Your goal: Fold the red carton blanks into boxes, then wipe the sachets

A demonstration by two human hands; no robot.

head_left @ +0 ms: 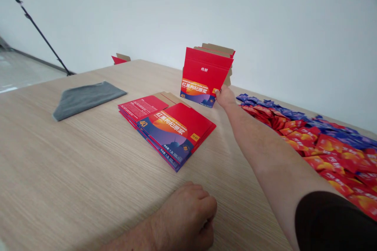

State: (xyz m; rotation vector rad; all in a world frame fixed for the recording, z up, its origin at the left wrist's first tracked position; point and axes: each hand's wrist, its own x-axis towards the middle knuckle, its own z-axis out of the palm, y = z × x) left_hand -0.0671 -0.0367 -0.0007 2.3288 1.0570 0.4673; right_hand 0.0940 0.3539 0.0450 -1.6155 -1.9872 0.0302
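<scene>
At the far side of the table, my right hand [226, 96] grips the lower right edge of an upright red and blue carton [206, 74], its brown top flaps standing open. My left hand [190, 215] rests near the front of the table, fingers curled into a fist, with nothing visible in it. Between the two hands lies a small stack of flattened cartons [173, 129] with the same red, orange and blue print. The stack is apart from both hands.
A folded grey cloth [88, 100] lies on the left of the wooden table [88, 172]. Rows of red and blue sachets [330, 149] cover the right side. Behind the far edge shows another open carton [120, 59]. A black stand [44, 35] leans at the left by the white wall.
</scene>
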